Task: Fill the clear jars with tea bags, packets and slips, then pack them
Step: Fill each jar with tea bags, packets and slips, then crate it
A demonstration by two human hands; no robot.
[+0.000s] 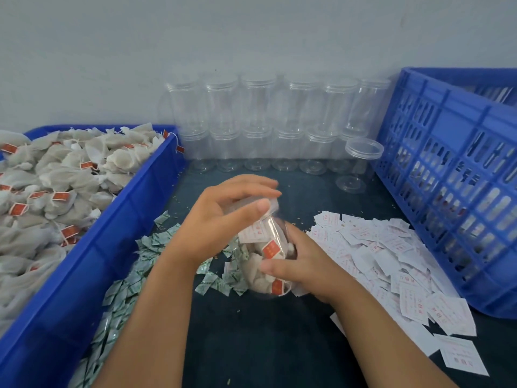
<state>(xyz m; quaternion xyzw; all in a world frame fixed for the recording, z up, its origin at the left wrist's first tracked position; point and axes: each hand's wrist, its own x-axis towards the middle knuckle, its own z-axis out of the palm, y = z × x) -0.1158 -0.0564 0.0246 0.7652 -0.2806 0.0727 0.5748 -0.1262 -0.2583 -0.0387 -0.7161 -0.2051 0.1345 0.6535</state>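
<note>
A clear jar (267, 264) packed with tea bags and a white slip stands tilted at the middle of the dark table. My right hand (305, 261) grips its side from the right. My left hand (223, 217) curls over the jar's top, fingers round its clear lid. Tea bags (56, 186) with red tags fill the blue bin (112, 228) on the left. Green-white packets (126, 287) lie beside the bin. White slips (391, 256) with red print spread out on the right.
Two stacked rows of lidded clear jars (274, 121) line the wall. A single jar (361, 161) stands in front of them at the right. A blue slotted crate (453, 175) holding filled jars stands on the right.
</note>
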